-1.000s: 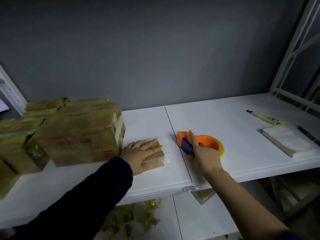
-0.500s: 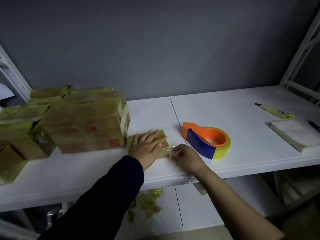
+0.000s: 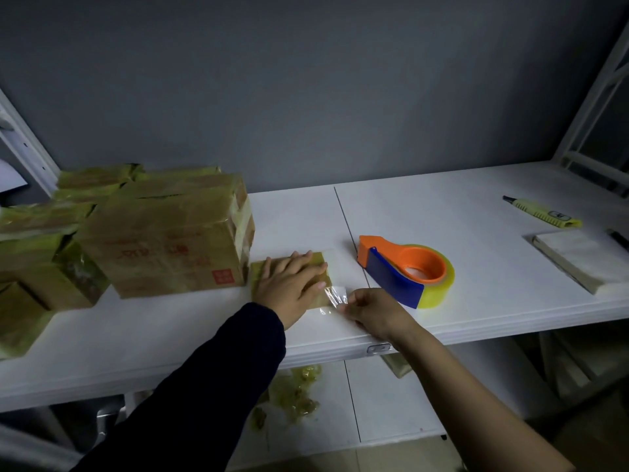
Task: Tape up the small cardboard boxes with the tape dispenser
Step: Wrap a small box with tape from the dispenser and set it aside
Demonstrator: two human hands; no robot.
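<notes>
A small flat cardboard box lies on the white shelf, just right of a big taped carton. My left hand lies flat on top of the small box with straight fingers and presses it down. My right hand pinches the loose end of a clear tape strip at the box's near right corner. The orange and blue tape dispenser with its yellowish roll stands alone on the shelf to the right of both hands.
Several taped cartons are stacked at the left. A yellow marker, a stack of white sheets and a dark pen lie at the right. Crumpled tape scraps sit on the lower shelf.
My right hand let go of the dispenser, moved left to the box's near corner and now pinches the tape end. The left hand stayed on the box.
</notes>
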